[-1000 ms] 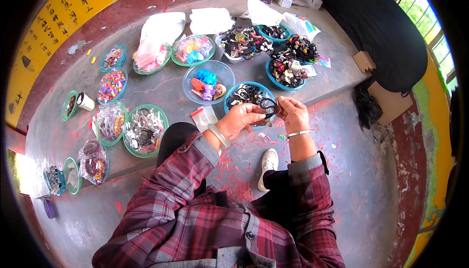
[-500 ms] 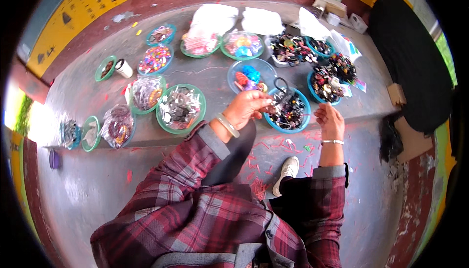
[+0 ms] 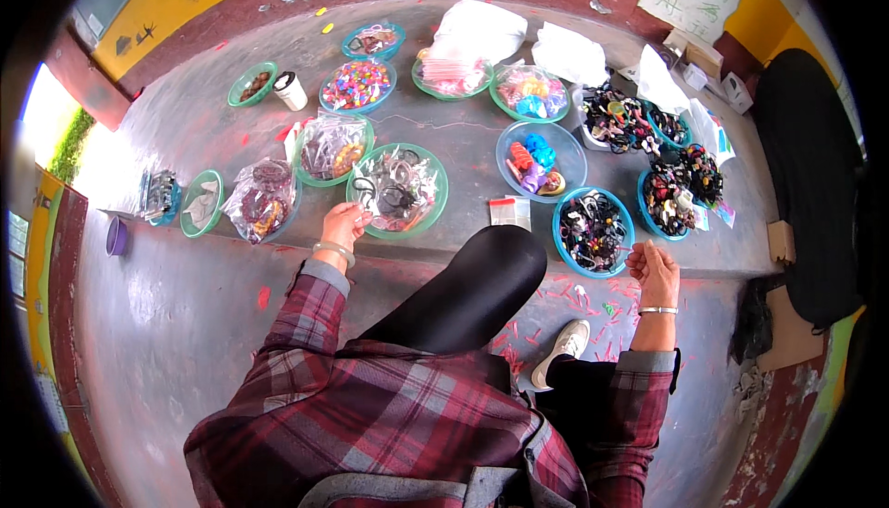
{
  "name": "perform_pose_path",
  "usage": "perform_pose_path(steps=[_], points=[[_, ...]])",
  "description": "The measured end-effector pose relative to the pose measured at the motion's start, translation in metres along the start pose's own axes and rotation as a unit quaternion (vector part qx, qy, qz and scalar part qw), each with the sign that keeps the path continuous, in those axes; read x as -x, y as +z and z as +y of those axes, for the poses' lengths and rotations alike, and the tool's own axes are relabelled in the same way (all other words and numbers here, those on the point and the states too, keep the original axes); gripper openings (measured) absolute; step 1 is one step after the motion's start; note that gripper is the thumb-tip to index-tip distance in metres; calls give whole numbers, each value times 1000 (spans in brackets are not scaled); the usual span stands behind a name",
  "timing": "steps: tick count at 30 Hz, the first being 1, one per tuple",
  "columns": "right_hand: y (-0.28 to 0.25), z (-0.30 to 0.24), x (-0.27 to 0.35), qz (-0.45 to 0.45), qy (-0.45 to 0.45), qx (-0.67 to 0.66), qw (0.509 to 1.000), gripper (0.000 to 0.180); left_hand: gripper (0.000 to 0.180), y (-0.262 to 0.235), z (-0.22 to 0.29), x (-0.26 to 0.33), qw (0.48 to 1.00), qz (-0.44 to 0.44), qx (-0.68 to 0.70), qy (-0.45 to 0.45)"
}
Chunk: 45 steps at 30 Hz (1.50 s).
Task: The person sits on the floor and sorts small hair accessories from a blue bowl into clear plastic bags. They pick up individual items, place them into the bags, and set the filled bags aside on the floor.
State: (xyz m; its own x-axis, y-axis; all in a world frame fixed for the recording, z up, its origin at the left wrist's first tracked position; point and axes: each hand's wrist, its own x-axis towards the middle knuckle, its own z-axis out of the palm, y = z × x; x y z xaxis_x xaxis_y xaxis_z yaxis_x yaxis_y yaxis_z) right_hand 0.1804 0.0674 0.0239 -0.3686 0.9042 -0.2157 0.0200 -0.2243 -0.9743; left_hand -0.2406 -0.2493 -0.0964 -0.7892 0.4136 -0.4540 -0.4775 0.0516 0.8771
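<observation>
My left hand [image 3: 343,226] is closed at the near left rim of a green basin [image 3: 441,195]. A dark hair tie [image 3: 363,189] stands up from its fingertips, in front of the basin's small clear packets and dark bands. My right hand [image 3: 654,273] is beside the right rim of a blue basin [image 3: 593,273]. Its fingers are curled together; whatever they may hold is too small to make out. A heap of black hair ties with small ornaments [image 3: 593,230] fills that blue basin.
Basins of colourful beads [image 3: 357,85], bagged brown bands [image 3: 264,195] and dark hair ties [image 3: 669,195] stand along the grey ledge. A white cup [image 3: 291,91] and white bags [image 3: 477,31] are farther back. My bent knee [image 3: 500,272] rises between my hands. Red scraps litter the floor.
My left hand has moved left, from above the blue basin to the green basin, carrying the hair tie. My right hand stays beside the blue basin. The view has shifted left.
</observation>
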Motion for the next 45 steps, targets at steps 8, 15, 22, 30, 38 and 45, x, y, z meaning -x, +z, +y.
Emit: perform_pose_path(steps=[8, 15, 22, 30, 38, 45], points=[[19, 3, -7, 0, 28, 40, 999, 23, 21, 14, -21, -35, 994, 20, 105, 34], [14, 7, -8, -11, 21, 75, 997, 24, 23, 23, -35, -41, 978, 166, -59, 110], [17, -4, 3, -11, -13, 72, 997, 22, 19, 61, -20, -16, 988, 73, -80, 111], [43, -8, 31, -46, -57, 118, 990, 23, 25, 148, -77, 4, 949, -164, -255, 83], [30, -8, 30, -36, -51, 138, 989, 23, 30, 193, -165, -45, 916, -159, -366, -32], [36, -14, 28, -53, -44, 160, 985, 23, 39, 227, -182, -80, 895, -47, -443, 20]])
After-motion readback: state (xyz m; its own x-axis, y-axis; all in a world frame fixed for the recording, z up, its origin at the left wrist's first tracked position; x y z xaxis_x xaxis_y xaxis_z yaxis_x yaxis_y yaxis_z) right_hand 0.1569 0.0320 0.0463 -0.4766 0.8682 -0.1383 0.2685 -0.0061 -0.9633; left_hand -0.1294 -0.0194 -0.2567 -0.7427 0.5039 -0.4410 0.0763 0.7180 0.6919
